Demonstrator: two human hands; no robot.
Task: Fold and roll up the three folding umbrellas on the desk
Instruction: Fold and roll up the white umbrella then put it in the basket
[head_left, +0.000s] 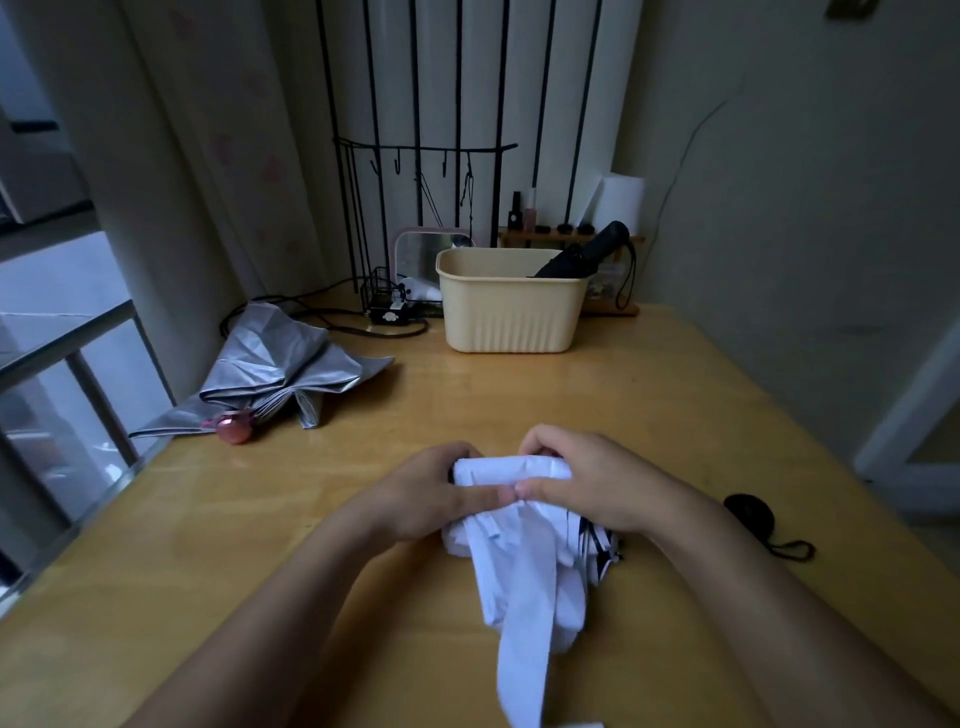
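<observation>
The person is working on the white umbrella (524, 571), which is lying near the front middle of the wooden desk (649, 405), its loose canopy panels trailing toward the body. The left hand (426, 491) and right hand (592, 480) are both clenching its far end, fingers curled over the bunched fabric and thumbs meeting on top. By the look of it, the gathering and rolling step is under way. The next move is probably calling for the slack panels to be smoothed and wound tight round the shaft. Three umbrellas are showing: this white one, one silver umbrella (280, 364) sprawling unfolded at the left edge, and one black umbrella (587, 254) sitting rolled in the single cream bin (511, 312).
</observation>
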